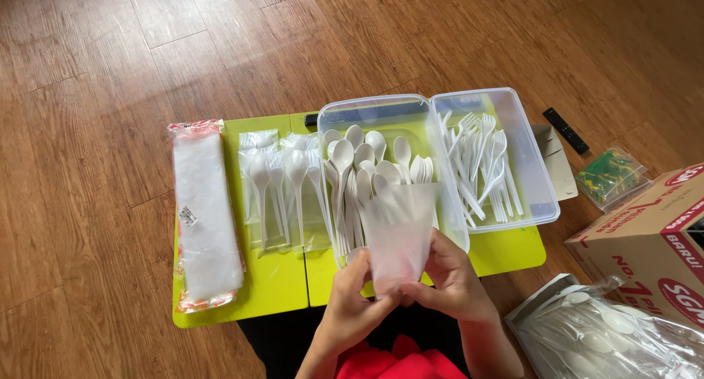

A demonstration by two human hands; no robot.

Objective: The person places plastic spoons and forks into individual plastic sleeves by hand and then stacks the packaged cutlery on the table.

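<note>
Pinching small clear plastic sleeve (397,240) w/ left hand (352,306) & right hand (449,276), both clamped on it; thin film could slip or tear.

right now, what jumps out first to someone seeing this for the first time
Both hands, left hand and right hand, pinch a small clear plastic bag at bottom centre. Behind it, on a bright lime-green table, sit two clear tubs: the spoon tub and, right of it, the fork tub.
</note>
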